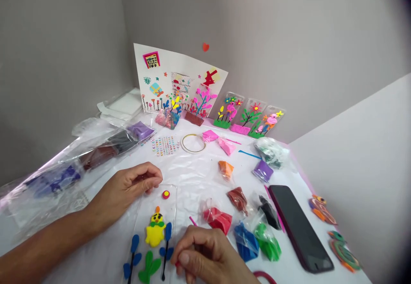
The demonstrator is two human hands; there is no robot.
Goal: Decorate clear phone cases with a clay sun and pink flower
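Clenched around a thin pink stick [193, 221], the right hand [205, 254] has a firm grip, knuckles up, with only the stick's tip poking out past the fingers. It hovers at the near right edge of the clear phone case [146, 209], which lies flat on the counter [192, 177] right in front of the person. The left hand [128, 187] is curled at the case's far left corner, fingertips on or just beside the rim. Whether that grip pinches anything, I can't tell.

On the case sits a yellow chick [155, 231], with a red-and-yellow dot [165, 194] above it, a blue flower [167, 237] touching its right side and a green plant [148, 267] below.

As I judge it, the way to do this well is to have the left hand pin the slippery case flat, bring the stick in low and press lightly, so the soft shapes aren't dented or smeared. The red clay packet [218, 219] lies just to the right and a dark phone [298, 228] well beyond.
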